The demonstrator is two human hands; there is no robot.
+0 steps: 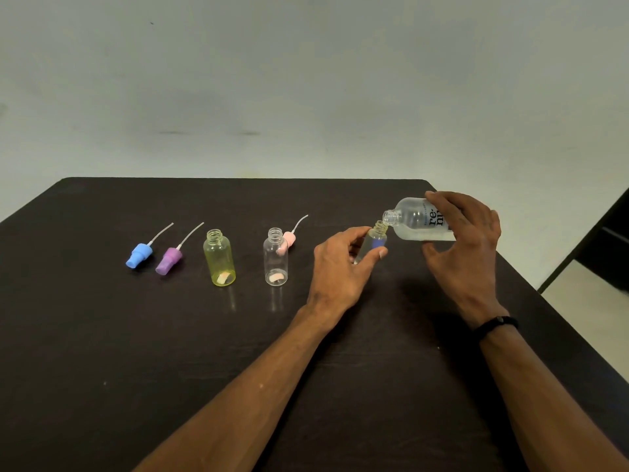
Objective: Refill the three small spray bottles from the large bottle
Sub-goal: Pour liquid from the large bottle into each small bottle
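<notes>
The right hand (463, 247) grasps the large bottle (417, 219), tipped with its mouth over a small bottle (374, 240) gripped by the left hand (340, 267), at two o'clock on the desk (136, 335). The yellow bottle (219, 258) and clear bottle (275, 257) stand uncapped at their nine o'clock.

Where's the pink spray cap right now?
The pink spray cap lies on the dark table just behind the clear small bottle, left of the left hand, its tube pointing up and right.

Dim, flat overhead light w/ soft shadows on dark table (170, 335); wide-angle edge bend, slight softness.
</notes>
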